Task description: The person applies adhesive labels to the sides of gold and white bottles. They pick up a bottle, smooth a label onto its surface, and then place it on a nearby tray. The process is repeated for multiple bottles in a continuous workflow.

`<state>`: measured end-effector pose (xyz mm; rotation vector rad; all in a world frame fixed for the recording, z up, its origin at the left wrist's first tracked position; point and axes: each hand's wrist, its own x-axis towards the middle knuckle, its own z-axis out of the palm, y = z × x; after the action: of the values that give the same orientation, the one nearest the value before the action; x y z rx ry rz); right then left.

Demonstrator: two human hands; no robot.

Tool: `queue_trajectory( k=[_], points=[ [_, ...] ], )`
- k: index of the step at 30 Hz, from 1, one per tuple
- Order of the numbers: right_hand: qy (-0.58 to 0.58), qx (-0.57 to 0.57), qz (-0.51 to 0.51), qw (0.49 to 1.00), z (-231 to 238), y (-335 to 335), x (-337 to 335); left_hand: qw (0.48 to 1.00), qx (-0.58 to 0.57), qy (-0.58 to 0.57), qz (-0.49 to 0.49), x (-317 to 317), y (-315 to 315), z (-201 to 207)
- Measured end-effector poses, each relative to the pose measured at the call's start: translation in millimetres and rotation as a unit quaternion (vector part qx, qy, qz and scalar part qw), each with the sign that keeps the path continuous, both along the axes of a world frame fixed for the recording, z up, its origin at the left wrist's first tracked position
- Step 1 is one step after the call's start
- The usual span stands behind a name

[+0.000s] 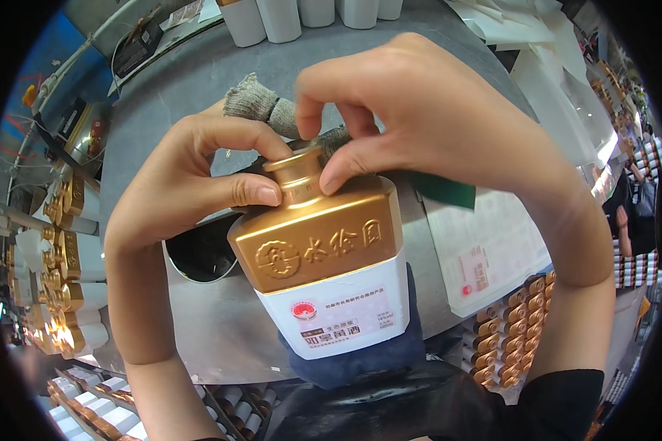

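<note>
At the neck of one gold-and-white bottle point(324, 268), the thumb and index finger of your left hand point(191, 162) are closed in a grasp from the left side. Your right hand point(412, 103) has its thumb against the right of the neck and its index finger bent over the mouth; you cannot tell from here whether those fingertips pinch something small. Grey knitted pieces point(254, 99) show behind the neck, apparently on your other left fingers. The bottle is tilted in front of you, neck away, its white lower part above a dark blue cloth point(412, 316). It is opaque, so its contents are hidden.

To your left of it sits one dark container point(206, 250) with a pale curved rim; you cannot make out what is inside. To your right are a blurred green strip point(445, 189), below your right hand, and one pale sheet point(485, 253).

Five white bottles point(281, 18) stand at the far side of your grey table point(176, 88), the leftmost showing some gold. Gold-and-white bottles point(70, 257) crowd the left, too overlapped to count, and bronze-topped bottles point(511, 331) stand in rows at lower right. Beyond, a blue panel point(48, 55) rises at upper left, and another person's hand point(622, 217) shows at far right.
</note>
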<state>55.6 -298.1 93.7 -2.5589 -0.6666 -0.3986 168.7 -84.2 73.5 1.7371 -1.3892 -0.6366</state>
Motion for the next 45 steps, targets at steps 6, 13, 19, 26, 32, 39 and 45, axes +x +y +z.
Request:
queue_trajectory(
  k=[6, 13, 19, 26, 32, 39, 45],
  points=[
    [0.034, -0.043, 0.061, 0.997, 4.4, -8.2, 17.6, 1.000, 0.002, 0.002, 0.014, -2.4, -0.5, 3.7],
    [0.065, 0.025, 0.092, 0.993, 4.4, -3.6, 13.2, 1.000, -0.003, 0.015, 0.007, -3.5, -0.9, 3.0],
    [0.051, 0.015, 0.117, 0.992, 2.8, -7.9, 15.2, 0.999, -0.032, -0.040, 0.013, -9.7, 0.5, 5.9],
    [0.094, 0.058, 0.104, 0.988, 38.6, 13.0, -32.1, 0.985, -0.113, 0.119, 0.044, -54.7, 27.9, 23.6],
    [-0.041, -0.001, 0.128, 0.991, 44.9, 28.5, -64.6, 0.920, -0.326, -0.063, 0.210, -117.3, 56.6, 15.7],
    [-0.065, -0.048, 0.113, 0.990, 53.3, 40.4, -85.5, 0.820, -0.122, -0.507, 0.235, -178.3, 66.2, 3.6],
    [-0.063, -0.054, 0.084, 0.993, 57.0, 50.3, -103.8, 0.825, -0.235, -0.438, 0.270, -180.7, 67.4, -10.7]
  ],
)
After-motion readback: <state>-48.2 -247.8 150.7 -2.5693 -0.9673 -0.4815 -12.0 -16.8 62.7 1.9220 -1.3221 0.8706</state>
